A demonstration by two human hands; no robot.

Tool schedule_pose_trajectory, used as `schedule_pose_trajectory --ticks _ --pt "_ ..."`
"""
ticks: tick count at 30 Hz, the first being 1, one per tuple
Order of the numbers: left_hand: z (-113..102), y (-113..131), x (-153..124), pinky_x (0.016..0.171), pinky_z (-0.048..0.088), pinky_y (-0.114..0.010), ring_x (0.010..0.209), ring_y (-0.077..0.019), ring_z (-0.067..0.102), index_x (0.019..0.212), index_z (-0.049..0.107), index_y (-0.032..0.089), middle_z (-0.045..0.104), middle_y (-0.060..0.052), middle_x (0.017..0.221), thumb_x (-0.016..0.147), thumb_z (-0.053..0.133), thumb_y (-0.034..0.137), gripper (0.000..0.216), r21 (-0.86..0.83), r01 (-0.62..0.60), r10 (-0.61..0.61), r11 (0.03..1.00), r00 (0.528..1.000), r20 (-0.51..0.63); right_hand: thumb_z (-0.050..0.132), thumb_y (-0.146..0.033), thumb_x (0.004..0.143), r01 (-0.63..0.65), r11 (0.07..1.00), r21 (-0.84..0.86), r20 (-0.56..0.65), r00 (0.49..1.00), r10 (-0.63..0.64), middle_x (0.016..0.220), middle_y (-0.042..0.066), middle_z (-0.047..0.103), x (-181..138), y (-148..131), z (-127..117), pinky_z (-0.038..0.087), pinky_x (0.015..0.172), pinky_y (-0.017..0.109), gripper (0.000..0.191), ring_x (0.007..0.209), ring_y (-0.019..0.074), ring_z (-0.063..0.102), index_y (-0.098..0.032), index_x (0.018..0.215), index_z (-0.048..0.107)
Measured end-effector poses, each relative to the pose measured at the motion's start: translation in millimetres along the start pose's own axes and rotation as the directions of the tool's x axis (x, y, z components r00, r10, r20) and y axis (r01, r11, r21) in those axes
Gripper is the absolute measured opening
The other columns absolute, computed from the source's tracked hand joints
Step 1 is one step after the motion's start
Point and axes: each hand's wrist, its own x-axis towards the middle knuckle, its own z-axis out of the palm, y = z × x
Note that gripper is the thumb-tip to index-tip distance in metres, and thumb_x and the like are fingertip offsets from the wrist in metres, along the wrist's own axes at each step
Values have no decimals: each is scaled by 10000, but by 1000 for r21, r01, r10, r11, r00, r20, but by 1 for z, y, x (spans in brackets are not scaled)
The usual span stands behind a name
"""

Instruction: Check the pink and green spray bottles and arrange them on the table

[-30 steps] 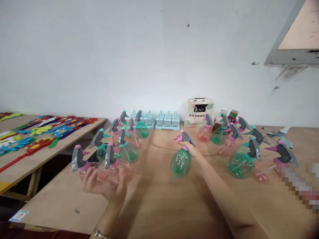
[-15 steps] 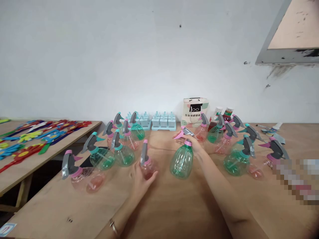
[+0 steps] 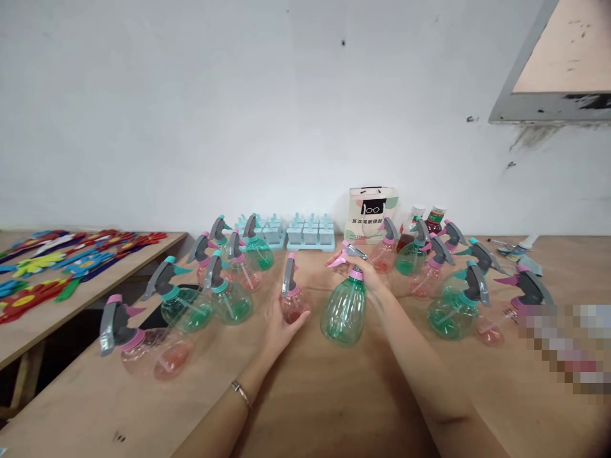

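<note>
Pink spray bottle [image 3: 293, 306] clasped in the left hand [image 3: 279, 327] and green spray bottle [image 3: 344, 312] clasped in the right hand [image 3: 371, 281] stand mid-desk [image 3: 334, 394], other spray bottles [image 3: 229, 302] untouched either side.

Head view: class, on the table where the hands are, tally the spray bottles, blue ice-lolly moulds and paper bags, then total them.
Spray bottles: 16, counting the pink spray bottle in the left hand and the green spray bottle in the right hand
Blue ice-lolly moulds: 2
Paper bag: 1
Total: 19
</note>
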Motion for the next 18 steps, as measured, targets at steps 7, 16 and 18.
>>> schedule_pose_trajectory --ticks 7,16,18 --pt "-3 3 2 1053 427 -529 1188 -332 618 1299 484 196 673 -138 1190 714 755 457 695 -16 57 -57 998 997 44 712 -410 631 -35 999 -13 -74 997 34 636 33 709 0 4 2 539 640 315 216 786 246 726 -220 676 619" --pt "-3 -2 0 1077 386 -559 1235 -346 587 1318 467 188 648 -146 1243 720 746 479 722 75 32 -35 997 998 42 702 -412 620 23 997 69 -285 959 -2 542 0 655 3 10 0 489 557 283 210 611 192 657 -222 642 616" --pt "-2 -3 0 1086 366 -569 1235 -349 582 1313 469 188 645 -144 1241 715 747 484 722 101 33 -36 994 999 34 707 -410 612 5 997 79 -334 942 22 542 -4 654 4 11 -1 466 525 264 211 598 179 646 -220 640 620"
